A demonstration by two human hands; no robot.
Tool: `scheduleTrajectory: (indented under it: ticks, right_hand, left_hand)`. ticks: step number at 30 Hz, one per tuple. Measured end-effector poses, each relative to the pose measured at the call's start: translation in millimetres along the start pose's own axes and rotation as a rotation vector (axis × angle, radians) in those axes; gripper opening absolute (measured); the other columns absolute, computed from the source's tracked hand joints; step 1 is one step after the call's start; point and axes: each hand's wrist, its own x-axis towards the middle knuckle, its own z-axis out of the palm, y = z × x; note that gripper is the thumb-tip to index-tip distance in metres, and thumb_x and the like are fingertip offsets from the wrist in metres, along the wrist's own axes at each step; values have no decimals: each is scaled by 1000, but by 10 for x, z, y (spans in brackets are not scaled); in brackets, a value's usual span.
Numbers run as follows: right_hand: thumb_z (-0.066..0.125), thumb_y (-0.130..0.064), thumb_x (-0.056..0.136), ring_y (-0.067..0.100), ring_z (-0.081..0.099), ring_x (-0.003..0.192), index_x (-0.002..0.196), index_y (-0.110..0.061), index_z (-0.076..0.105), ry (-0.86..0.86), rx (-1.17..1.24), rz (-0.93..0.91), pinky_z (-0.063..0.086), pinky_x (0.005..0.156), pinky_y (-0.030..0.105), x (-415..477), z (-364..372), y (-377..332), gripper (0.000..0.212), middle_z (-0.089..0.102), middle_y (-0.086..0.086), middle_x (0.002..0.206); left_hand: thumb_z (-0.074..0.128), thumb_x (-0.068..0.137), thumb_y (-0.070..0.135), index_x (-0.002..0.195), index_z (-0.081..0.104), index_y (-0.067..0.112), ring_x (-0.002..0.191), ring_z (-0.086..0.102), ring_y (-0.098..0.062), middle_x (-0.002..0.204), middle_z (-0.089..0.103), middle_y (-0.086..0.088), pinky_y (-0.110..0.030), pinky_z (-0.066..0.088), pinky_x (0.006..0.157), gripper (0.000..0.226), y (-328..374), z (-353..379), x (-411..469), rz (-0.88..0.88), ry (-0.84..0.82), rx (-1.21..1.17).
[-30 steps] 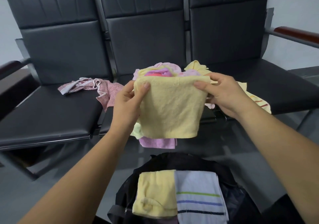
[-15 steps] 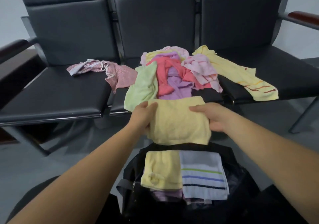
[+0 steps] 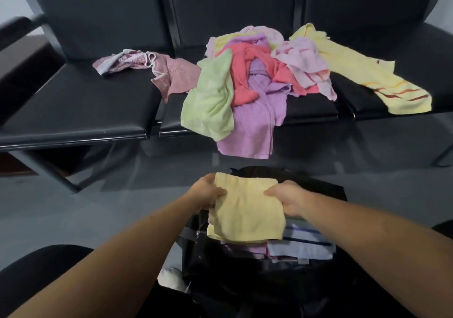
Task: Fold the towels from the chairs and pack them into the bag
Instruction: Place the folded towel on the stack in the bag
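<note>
Both hands, left hand (image 3: 208, 191) and right hand (image 3: 288, 196), pinch the folded yellow towel (image 3: 246, 213) by its far corners directly above the open black bag (image 3: 245, 281). Released unevenly, the fold could likely slump open across the striped towel (image 3: 304, 241) inside the bag.

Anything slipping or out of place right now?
The purple towel hangs well over the middle seat's front edge, the green towel drooping beside it; either might slide off. The folded yellow towel is held squarely over the bag.
</note>
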Motion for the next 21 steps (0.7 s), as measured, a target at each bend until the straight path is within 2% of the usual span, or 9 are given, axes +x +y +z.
scheduleTrajectory:
  ticks: [3, 6, 8, 10, 13, 15, 18, 20, 21]
  right_hand:
    - [67, -9, 93, 34, 68, 98, 114, -1, 57, 105, -141, -39, 58, 77, 40, 60, 3, -86, 24, 66, 19, 106]
    - [63, -12, 90, 26, 60, 72, 100, -6, 57, 232, -284, -129, 44, 57, 28, 91, -83, -317, 13, 60, 12, 85]
    - [61, -11, 92, 23, 58, 72, 95, -10, 55, 172, -275, -161, 45, 61, 30, 13, -74, -528, 6, 58, 10, 82]
    - [58, -11, 95, 23, 63, 83, 103, -8, 57, 91, -274, -202, 52, 69, 32, -101, -50, -797, 8, 64, 11, 91]
    - [57, -9, 94, 23, 66, 81, 108, 2, 66, 73, -318, -365, 55, 74, 35, -281, -79, -1275, 20, 69, 14, 92]
    - [57, -7, 94, 23, 66, 80, 105, 4, 68, 82, -301, -469, 57, 75, 36, -411, -151, -1579, 19, 70, 16, 91]
    - [53, -3, 95, 25, 63, 76, 97, 1, 65, 123, -228, -593, 53, 65, 33, -516, -281, -1925, 13, 64, 18, 88]
    - [54, -3, 90, 31, 71, 77, 92, 12, 66, 220, -274, -684, 60, 74, 44, -471, -328, -2102, 20, 66, 20, 83]
    - [55, -5, 87, 36, 74, 80, 91, 15, 66, 253, -304, -713, 62, 80, 50, -452, -325, -2181, 23, 68, 21, 80]
  left_hand:
    - [69, 93, 31, 141, 42, 10, 113, 60, -31, 128, 58, -10, -39, 54, 88, 60, -10, -54, 124, -4, 120, 146]
    - [63, 92, 33, 126, 56, 8, 108, 60, -27, 121, 63, -7, -36, 49, 88, 43, 171, -131, 190, 82, 203, 289]
    - [59, 92, 24, 109, 66, 7, 100, 64, -25, 105, 68, -7, -35, 51, 82, 25, 423, -151, 157, 164, 180, 405]
    - [58, 91, 19, 96, 71, 8, 91, 70, -23, 94, 73, -6, -36, 57, 81, 17, 757, -194, 99, 261, 137, 489]
    - [58, 95, 14, 90, 70, 9, 80, 73, -22, 90, 76, -8, -37, 61, 81, 13, 1252, -383, 27, 347, 51, 400]
    - [58, 98, 12, 93, 70, 7, 76, 72, -22, 90, 76, -11, -32, 60, 74, 14, 1541, -556, -30, 395, 62, 295]
    - [60, 96, 14, 93, 68, 9, 69, 69, -18, 86, 76, -9, -35, 61, 75, 10, 1866, -782, -57, 505, 237, 250]
    - [65, 94, 21, 100, 66, 11, 74, 65, -20, 92, 73, -10, -36, 58, 71, 12, 1943, -892, 51, 522, 403, 354]
    - [68, 93, 27, 110, 65, 11, 81, 64, -21, 102, 70, -11, -33, 53, 67, 23, 1948, -927, 119, 506, 478, 401]
